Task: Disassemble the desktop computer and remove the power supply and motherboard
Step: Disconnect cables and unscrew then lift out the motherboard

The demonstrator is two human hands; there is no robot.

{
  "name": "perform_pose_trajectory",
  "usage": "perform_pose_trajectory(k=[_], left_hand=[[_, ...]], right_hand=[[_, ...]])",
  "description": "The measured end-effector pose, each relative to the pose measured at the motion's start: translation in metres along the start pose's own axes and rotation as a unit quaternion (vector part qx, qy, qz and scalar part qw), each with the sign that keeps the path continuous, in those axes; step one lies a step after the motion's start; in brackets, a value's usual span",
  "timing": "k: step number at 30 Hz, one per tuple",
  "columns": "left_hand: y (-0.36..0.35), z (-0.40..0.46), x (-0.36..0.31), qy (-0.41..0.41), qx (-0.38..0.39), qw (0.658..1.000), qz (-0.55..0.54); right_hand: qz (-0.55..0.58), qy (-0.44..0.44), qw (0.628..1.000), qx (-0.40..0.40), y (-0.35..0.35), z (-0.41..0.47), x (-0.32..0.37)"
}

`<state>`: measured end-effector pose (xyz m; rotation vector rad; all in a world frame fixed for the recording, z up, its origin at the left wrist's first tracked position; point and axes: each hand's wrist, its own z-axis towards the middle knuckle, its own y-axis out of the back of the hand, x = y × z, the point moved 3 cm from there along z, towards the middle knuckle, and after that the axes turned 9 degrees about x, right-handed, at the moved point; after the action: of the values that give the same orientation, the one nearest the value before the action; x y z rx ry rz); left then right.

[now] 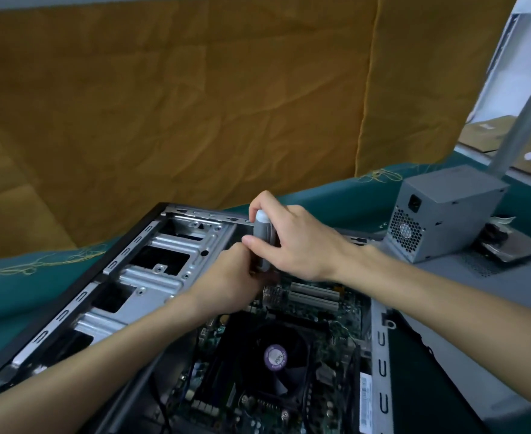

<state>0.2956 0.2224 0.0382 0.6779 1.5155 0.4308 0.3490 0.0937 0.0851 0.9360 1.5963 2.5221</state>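
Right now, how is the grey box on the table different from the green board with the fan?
The power supply sits outside the computer case, on the table; the motherboard is inside it. The power supply is a plain grey metal box; the motherboard is flat, green and crowded with parts. Both show a fan.

Drive cage (151, 270) walls left; fan (276, 361) blocks centre; right side apparently open.
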Motion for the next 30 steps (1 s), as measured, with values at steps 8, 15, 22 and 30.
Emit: perform_pose_trajectory(k=[8,15,22,30], left_hand=[[-0.001,-0.006,-0.006,0.038,-0.004,0.998,0.048],[0.0,-0.01,-0.013,0.05,-0.005,0.998,0.036],[-0.001,-0.011,-0.014,0.045,-0.006,0.998,0.039],[0.0,-0.013,-0.02,0.049,0.004,0.996,0.071]], right_hand=[[-0.009,0.022,0.999,0.044,-0.006,-0.006,-0.001],[0.005,0.032,0.998,0.045,-0.003,-0.006,-0.002],[0.0,0.031,0.998,0.051,-0.004,-0.005,-0.003],[-0.03,0.026,0.998,0.046,-0.001,-0.006,0.003]])
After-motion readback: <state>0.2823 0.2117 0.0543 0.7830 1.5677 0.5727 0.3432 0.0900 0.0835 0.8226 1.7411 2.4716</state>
